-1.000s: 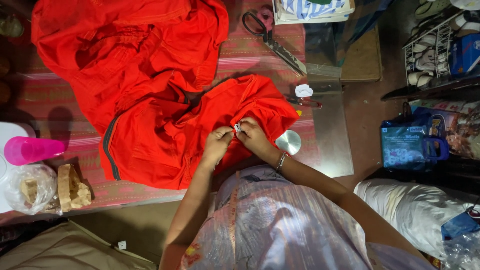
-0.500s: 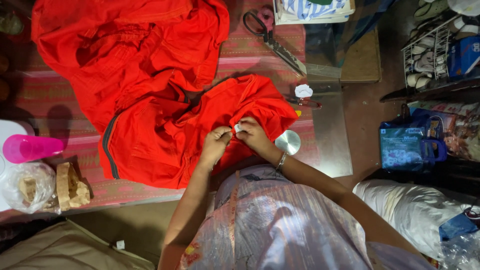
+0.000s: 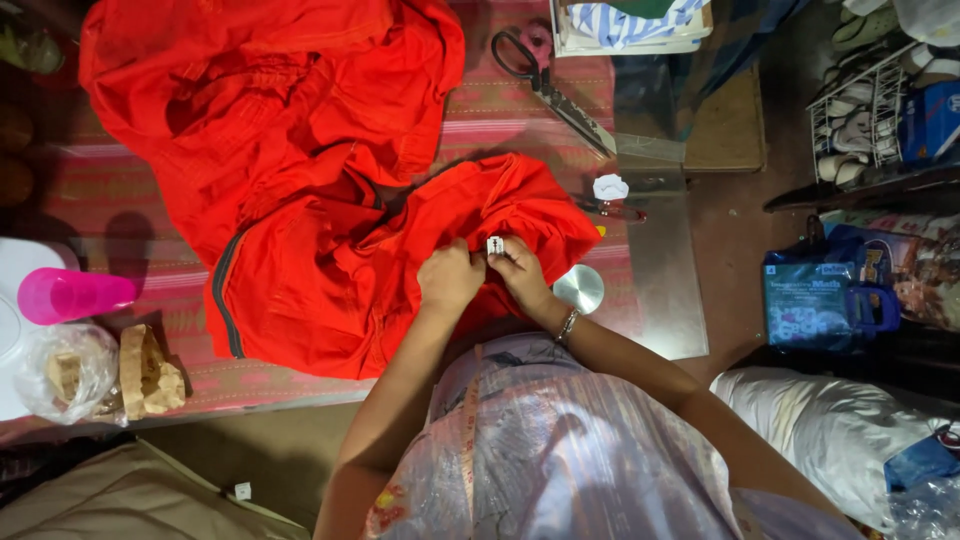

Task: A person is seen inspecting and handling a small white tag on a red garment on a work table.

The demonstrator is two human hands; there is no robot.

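- I see both hands meeting at the near right edge of the red garment (image 3: 330, 270), which lies spread over the striped table cover (image 3: 520, 110).
- The left hand (image 3: 450, 280) is closed in a pinch on a fold of the cloth; the right hand (image 3: 520, 272) has its fingertips shut on a small pale flat piece (image 3: 495, 245) – it looks like a blade, though it is too small for me to be sure.
- Risk, as I judge it: if that piece is sharp, the left fingers sit just beside it, so a slip could nick them – or cut into the cloth beyond the seam.
- The bunched fold could also slide out of the left pinch, since most of the garment's bulk lies away to the far left.
- The garment's long axis runs from far left to near right; the worked edge points toward the person.
- The scissors (image 3: 555, 85) lie apart, blades angled to the near right; a round metal lid (image 3: 579, 288) lies just beside the right wrist.
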